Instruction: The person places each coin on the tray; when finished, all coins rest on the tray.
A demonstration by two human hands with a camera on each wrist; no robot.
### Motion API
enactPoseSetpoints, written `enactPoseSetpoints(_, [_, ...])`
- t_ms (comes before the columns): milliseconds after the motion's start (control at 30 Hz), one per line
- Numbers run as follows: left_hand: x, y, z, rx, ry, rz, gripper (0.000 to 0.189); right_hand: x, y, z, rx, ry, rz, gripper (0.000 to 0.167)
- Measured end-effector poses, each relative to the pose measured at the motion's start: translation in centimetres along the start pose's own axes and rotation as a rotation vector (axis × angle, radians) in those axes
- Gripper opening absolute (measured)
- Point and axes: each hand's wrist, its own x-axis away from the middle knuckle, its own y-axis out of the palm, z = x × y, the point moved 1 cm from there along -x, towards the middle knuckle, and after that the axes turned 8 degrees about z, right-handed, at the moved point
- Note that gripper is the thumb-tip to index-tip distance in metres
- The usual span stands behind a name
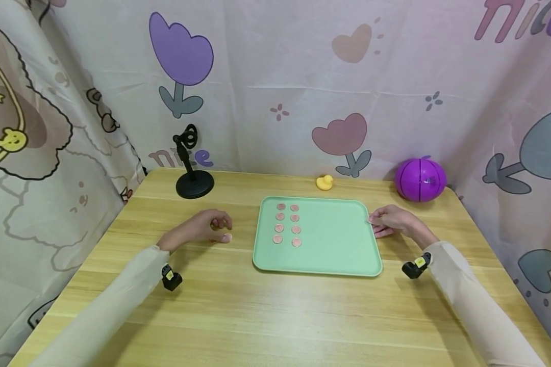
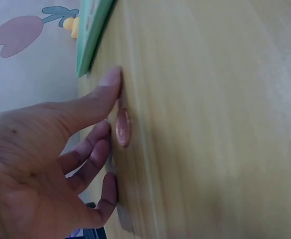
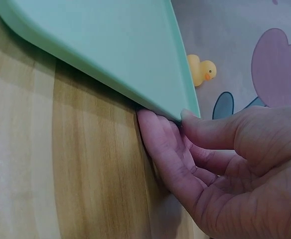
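A copper-coloured coin (image 2: 123,127) lies on the wooden table beside my left hand (image 1: 204,227). In the left wrist view the thumb and the bent fingers stand around the coin, with a gap between them and nothing pinched. My right hand (image 1: 392,220) grips the right edge of a mint-green tray (image 1: 335,262). Seen from the right wrist, the thumb (image 3: 189,122) is on the tray's rim and the fingers are below it. Several similar coins (image 1: 279,228) lie in two columns on the tray's left part.
A yellow toy duck (image 1: 324,182) sits behind the tray. At the back right stands a purple segmented ball (image 1: 421,179). A black stand (image 1: 195,183) with a round base is at the back left. Printed curtains (image 1: 257,61) hang behind the table (image 1: 257,316).
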Motion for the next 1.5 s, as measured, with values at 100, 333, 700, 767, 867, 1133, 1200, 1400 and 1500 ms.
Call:
enactPoseSetpoints(100, [-0.1,0.4,-0.1,0.020,-0.027,0.021,0.017,0.0,0.0,-0.1,-0.007,0.005,-0.001,0.030])
enactPoseSetpoints(333, [-0.6,1.0,0.8,-0.020,-0.058,0.073,0.013,0.1,0.0,-0.1,-0.002,0.010,-0.001,0.030])
enactPoseSetpoints(700, [-1.9,1.7,2.8,0.141,-0.117,0.153,0.014,0.0,0.0,-0.2,0.016,0.005,-0.002,0.032])
enactPoseSetpoints(767, [-2.2,2.0,3.4,0.156,-0.114,0.151,0.018,0.1,-0.1,-0.2,0.017,0.007,-0.002,0.030])
enactPoseSetpoints(867, [-2.6,2.7,4.7,0.203,-0.103,0.120,0.019,0.2,-0.1,-0.2,0.014,0.003,-0.002,0.028])
enactPoseSetpoints(1133, [-3.2,5.0,7.0,0.302,-0.078,0.077,0.016,0.1,0.0,0.0,0.015,-0.013,-0.008,0.027])
enactPoseSetpoints(1200, [-3.4,5.6,7.3,0.331,-0.071,0.072,0.015,0.1,0.0,-0.1,0.019,-0.009,-0.005,0.027])
enactPoseSetpoints(1400, [-3.9,7.4,8.2,0.407,-0.083,0.031,0.013,0.0,0.0,0.0,0.024,-0.003,-0.004,0.027])
enactPoseSetpoints(1500, [-4.0,8.2,8.7,0.431,-0.107,0.020,0.013,0.0,-0.1,0.0,0.023,-0.008,-0.006,0.026])
